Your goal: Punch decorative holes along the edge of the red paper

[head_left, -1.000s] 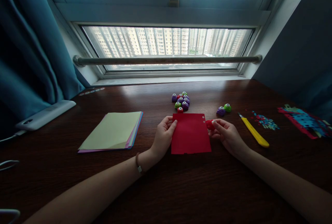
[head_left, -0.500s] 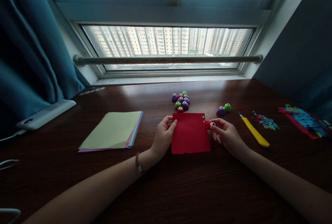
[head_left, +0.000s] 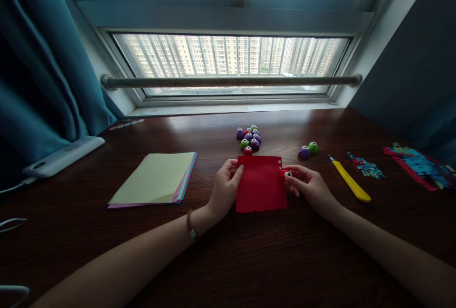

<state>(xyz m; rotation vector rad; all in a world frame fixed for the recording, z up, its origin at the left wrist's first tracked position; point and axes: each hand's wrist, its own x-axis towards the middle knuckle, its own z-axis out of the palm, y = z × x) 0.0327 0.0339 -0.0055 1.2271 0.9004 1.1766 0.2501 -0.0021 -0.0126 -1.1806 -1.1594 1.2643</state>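
Your right hand [head_left: 310,187] has moved the red punch [head_left: 286,174] slightly left since the earlier frames, and its white top, mostly covered a second ago, now shows. At the lower left, near you, a white cable [head_left: 14,288] curves in. At centre, your left hand [head_left: 224,187] pinches the left edge of the red paper [head_left: 261,187], thumb on top. Your right thumb and fingers are closed around the punch at the sheet's right edge; you cannot tell whether paper sits inside it. A paper stack [head_left: 153,179] lies left of centre, a yellow knife [head_left: 351,180] to the right, then confetti [head_left: 366,166] and coloured scraps [head_left: 415,164]. Just past the sheet's top edge crowds a cluster of punches [head_left: 249,138]; a metal bar [head_left: 231,82] crosses the window [head_left: 185,56] behind.
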